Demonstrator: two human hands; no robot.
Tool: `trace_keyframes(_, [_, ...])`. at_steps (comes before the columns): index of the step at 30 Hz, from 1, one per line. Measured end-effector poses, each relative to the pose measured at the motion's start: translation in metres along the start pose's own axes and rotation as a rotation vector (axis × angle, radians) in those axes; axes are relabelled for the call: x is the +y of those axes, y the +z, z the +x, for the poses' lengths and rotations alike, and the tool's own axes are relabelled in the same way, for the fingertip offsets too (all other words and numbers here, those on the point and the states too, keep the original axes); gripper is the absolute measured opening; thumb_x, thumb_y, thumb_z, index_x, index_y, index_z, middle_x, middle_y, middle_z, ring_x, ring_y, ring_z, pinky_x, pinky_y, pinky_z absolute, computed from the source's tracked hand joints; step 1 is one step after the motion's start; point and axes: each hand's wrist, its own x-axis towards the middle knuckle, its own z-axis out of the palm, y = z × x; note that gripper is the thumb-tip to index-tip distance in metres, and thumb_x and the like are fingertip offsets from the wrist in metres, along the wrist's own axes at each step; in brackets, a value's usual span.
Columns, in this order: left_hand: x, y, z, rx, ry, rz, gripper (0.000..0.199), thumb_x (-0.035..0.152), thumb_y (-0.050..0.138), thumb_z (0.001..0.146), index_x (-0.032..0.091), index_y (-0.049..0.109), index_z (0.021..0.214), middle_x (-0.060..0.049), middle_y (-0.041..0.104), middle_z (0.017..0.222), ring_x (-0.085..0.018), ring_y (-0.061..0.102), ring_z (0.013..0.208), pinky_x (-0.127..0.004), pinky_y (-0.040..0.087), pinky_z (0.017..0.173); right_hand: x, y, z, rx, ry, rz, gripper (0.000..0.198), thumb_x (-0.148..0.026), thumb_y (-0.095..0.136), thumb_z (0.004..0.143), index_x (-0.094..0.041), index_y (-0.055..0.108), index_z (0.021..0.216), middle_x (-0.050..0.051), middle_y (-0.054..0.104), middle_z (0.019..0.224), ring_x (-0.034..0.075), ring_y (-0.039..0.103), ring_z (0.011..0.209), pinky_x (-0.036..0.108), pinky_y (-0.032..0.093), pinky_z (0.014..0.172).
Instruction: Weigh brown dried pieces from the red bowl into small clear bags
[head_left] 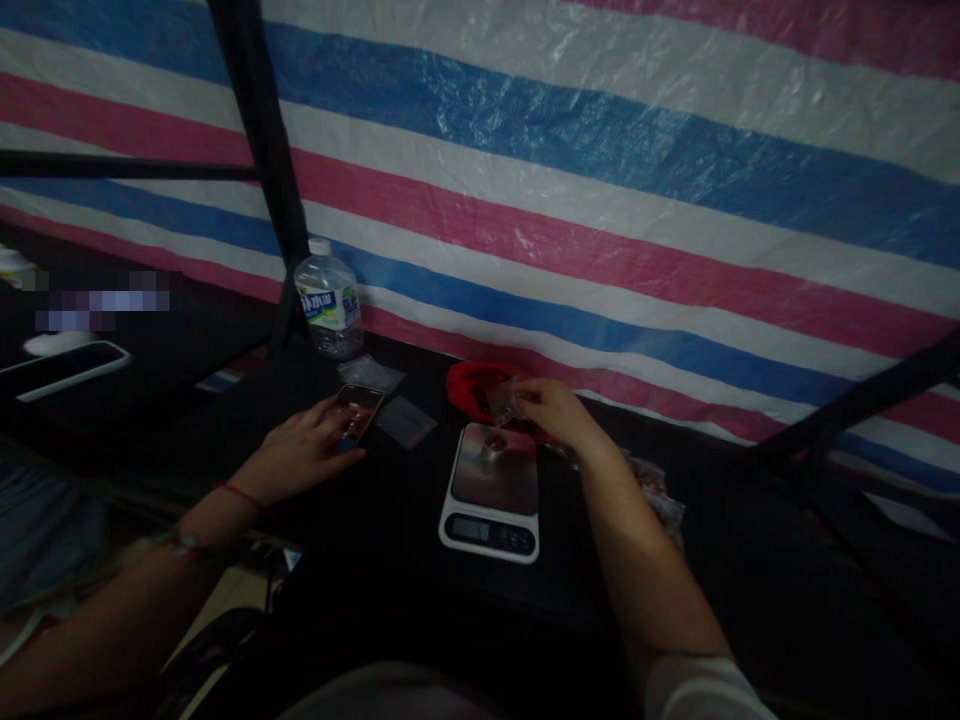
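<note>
My left hand [298,452] lies low over the table with its thumb stretched out, its fingertips at the left edge of a phone [364,408] with a lit screen. Between the fingers of my right hand [553,405] is a small clear plastic bag [503,403]; its contents are too dim to make out. That bag hangs in front of a red container [465,390] with dark contents, just behind a white kitchen scale [454,537]. On the scale's metal plate stands a small round metal cup [493,445]. The digits on its display are blurred.
Flat clear bags [406,423] lie right of the phone. A large clear bottle [330,305] stands behind it, by a dark metal post [259,130]. Filled small bags [660,492] lie beyond my right forearm. A striped tarp [600,230] walls off the back. Another phone [64,368] lies far left.
</note>
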Motion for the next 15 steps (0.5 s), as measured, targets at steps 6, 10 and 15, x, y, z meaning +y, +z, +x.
trace_keyframes(6, [0.012,-0.008,0.002,0.143,0.003,-0.01,0.071,0.066,0.05,0.077,0.022,0.049,0.133,-0.014,0.038,0.146,-0.036,0.04,0.13,-0.048,0.033,0.106,0.003,-0.001,0.0,0.009,-0.013,0.002,0.023,-0.014,0.052,0.08,-0.017,0.073,0.089,0.003,0.069,0.076,0.015,0.059,0.066,0.024,0.04,0.061])
trace_keyframes(10, [0.054,-0.028,0.014,0.324,0.089,-0.161,0.059,0.054,0.049,0.082,0.019,0.05,0.129,-0.011,0.049,0.136,-0.031,0.044,0.126,-0.047,0.033,0.108,0.002,0.003,0.003,0.087,-0.021,-0.001,0.024,-0.015,0.053,0.08,-0.017,0.073,0.093,0.005,0.071,0.085,0.017,0.062,0.073,0.026,0.042,0.067])
trace_keyframes(15, [0.124,-0.032,0.058,0.368,0.46,-0.333,0.057,0.04,0.057,0.081,0.019,0.045,0.133,-0.012,0.051,0.134,-0.029,0.046,0.125,-0.047,0.035,0.107,-0.006,0.016,0.008,0.175,-0.016,0.074,0.031,-0.016,0.054,0.08,-0.02,0.07,0.106,0.004,0.071,0.096,0.018,0.063,0.085,0.029,0.045,0.078])
